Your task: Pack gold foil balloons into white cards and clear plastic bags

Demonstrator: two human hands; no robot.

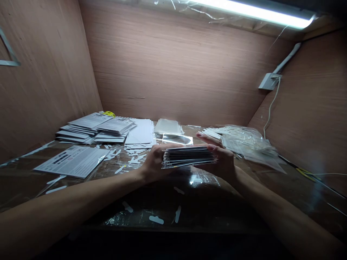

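A thick stack of flat cards (pixel 189 157), edges toward me, is held between my two hands above the work table. My left hand (pixel 154 163) is closed around the stack's left side. On the right side my right hand (pixel 224 160) grips it, with fingers reaching along the far side. The edges look glossy, perhaps from clear film; I cannot tell exactly. Just behind the stack lies a clear shiny sheet (pixel 177 139). Small white hang-tab strips (pixel 156 219) are scattered on the table in front of me.
At the back left sit piles of printed cards (pixel 89 121) and white sheets (pixel 141 130), with a single printed card (pixel 72 161) nearer. Clear plastic bags (pixel 246 141) lie at the right. Wooden panels (pixel 168 72) enclose three sides. Cables (pixel 306 173) run along the right.
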